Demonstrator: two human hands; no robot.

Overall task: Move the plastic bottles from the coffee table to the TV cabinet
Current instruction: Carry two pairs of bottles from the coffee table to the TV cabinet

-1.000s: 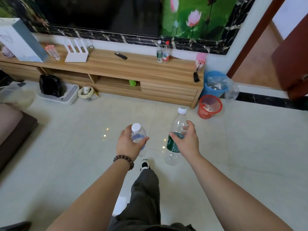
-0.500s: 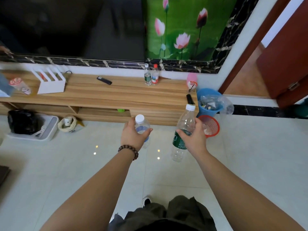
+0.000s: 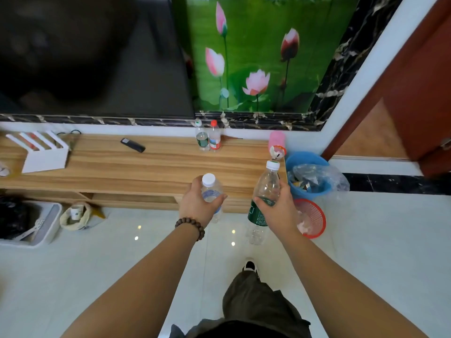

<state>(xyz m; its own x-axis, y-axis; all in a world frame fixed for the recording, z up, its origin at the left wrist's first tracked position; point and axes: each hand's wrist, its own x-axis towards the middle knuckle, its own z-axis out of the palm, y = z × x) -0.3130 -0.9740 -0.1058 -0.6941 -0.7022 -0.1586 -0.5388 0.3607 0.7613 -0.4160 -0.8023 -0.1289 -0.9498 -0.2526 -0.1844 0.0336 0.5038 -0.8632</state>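
Observation:
My left hand [image 3: 195,203] grips a short clear bottle with a white cap and blue label [image 3: 211,189], held upright. A taller clear bottle with a green label [image 3: 264,191] is gripped around its middle by my right hand [image 3: 280,211]. Both bottles hang in the air just in front of the wooden TV cabinet [image 3: 122,172]. Two bottles stand on the cabinet's back edge: a green-label bottle [image 3: 202,139] and a red-cap bottle [image 3: 214,137].
On the cabinet lie a black remote [image 3: 133,145], a white router [image 3: 41,152] and a pink cup [image 3: 277,142]. A blue bin [image 3: 308,175] and a red basket [image 3: 311,217] stand right of it. A white tray [image 3: 44,223] sits on the floor at left.
I have walked closer to the TV cabinet; it now fills more of the view. Both hands still hold their bottles, now right at the cabinet's front edge.

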